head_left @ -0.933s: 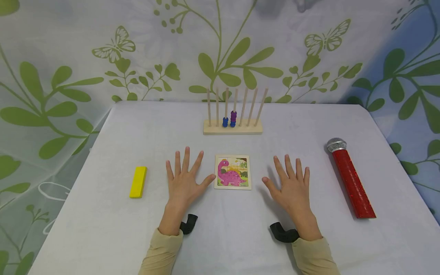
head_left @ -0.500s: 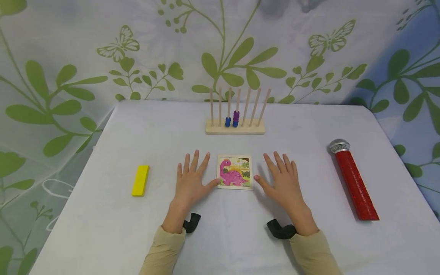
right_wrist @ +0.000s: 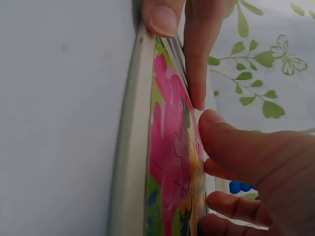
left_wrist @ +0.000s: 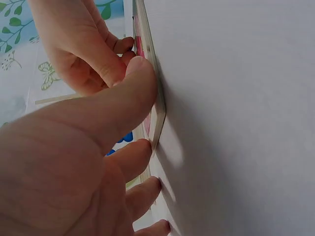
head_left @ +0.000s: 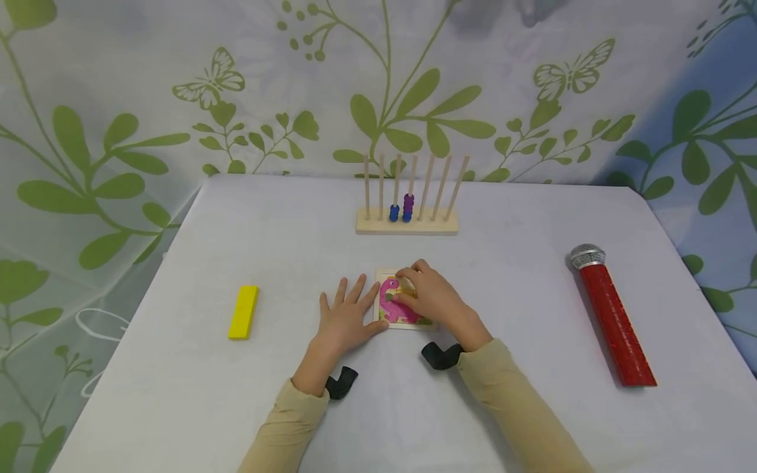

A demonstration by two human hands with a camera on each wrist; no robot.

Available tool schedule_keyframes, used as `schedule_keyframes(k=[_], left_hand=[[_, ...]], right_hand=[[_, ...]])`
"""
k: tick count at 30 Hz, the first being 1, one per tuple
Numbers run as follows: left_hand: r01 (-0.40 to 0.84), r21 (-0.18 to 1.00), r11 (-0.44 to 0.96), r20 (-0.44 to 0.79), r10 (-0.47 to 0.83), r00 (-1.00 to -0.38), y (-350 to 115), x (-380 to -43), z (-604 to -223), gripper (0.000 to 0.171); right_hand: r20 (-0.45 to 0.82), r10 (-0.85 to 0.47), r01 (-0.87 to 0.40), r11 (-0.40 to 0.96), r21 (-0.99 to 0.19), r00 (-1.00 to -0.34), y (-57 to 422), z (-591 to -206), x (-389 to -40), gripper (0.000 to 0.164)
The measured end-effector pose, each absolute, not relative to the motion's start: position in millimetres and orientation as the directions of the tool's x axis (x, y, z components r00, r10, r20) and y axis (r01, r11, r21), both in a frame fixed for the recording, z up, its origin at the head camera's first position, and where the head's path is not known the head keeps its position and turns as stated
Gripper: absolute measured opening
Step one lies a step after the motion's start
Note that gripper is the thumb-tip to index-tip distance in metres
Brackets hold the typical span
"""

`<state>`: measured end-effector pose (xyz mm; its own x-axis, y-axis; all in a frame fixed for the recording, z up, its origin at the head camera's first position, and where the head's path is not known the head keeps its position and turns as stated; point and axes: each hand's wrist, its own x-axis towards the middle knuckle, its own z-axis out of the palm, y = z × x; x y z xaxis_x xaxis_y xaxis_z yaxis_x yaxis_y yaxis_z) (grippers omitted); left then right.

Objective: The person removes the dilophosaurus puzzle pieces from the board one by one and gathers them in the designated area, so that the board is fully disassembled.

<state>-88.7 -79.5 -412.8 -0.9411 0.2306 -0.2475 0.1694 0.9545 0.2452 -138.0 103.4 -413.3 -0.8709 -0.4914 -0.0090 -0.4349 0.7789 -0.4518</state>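
Observation:
A square jigsaw puzzle (head_left: 395, 311) of a pink dinosaur lies in a pale wooden frame on the table. My left hand (head_left: 345, 325) is at its left side with fingers spread. The left thumb (left_wrist: 142, 81) rests on the frame's near left corner and the index finger touches its left edge. Over the puzzle's upper right part is my right hand (head_left: 434, 295), fingers bent, thumb and fingertips on the picture. In the right wrist view, the right thumb (right_wrist: 216, 125) and fingertips stand a little apart at the puzzle surface. No lifted piece shows. The right hand hides part of the picture.
Behind the puzzle stands a wooden peg stand (head_left: 378, 227) with blue and purple beads. A yellow block (head_left: 243, 313) lies at the left, a red microphone (head_left: 615, 322) at the right. A white cloth covers the table (head_left: 177, 394). Black wrist mounts (head_left: 442, 355) extend inward from both wrists.
Both hands have moved inward. The right hand has come from beside the puzzle onto its picture and bent its fingers. The left hand has reached the frame's left edge.

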Motion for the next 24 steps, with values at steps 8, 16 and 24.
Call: schedule_keyframes(k=[8, 16, 24], left_hand=[[0.168, 0.242, 0.956, -0.240, 0.227, -0.944, -78.8, -89.0, -413.1, 0.076], [0.158, 0.273, 0.949, -0.228, 0.223, -0.948, -77.6, -89.6, -410.8, 0.076], [0.152, 0.282, 0.947, -0.227, 0.220, -0.949, -78.0, -91.5, -412.0, 0.077]], right_hand=[[-0.042, -0.462, -0.398, 0.804, -0.442, -0.886, 97.9, -412.4, -141.2, 0.044], [-0.154, -0.444, -0.323, 0.810, -0.489, -0.883, 94.1, -406.8, -146.4, 0.044], [-0.191, -0.473, -0.297, 0.769, -0.567, -0.860, 93.0, -403.3, -151.7, 0.046]])
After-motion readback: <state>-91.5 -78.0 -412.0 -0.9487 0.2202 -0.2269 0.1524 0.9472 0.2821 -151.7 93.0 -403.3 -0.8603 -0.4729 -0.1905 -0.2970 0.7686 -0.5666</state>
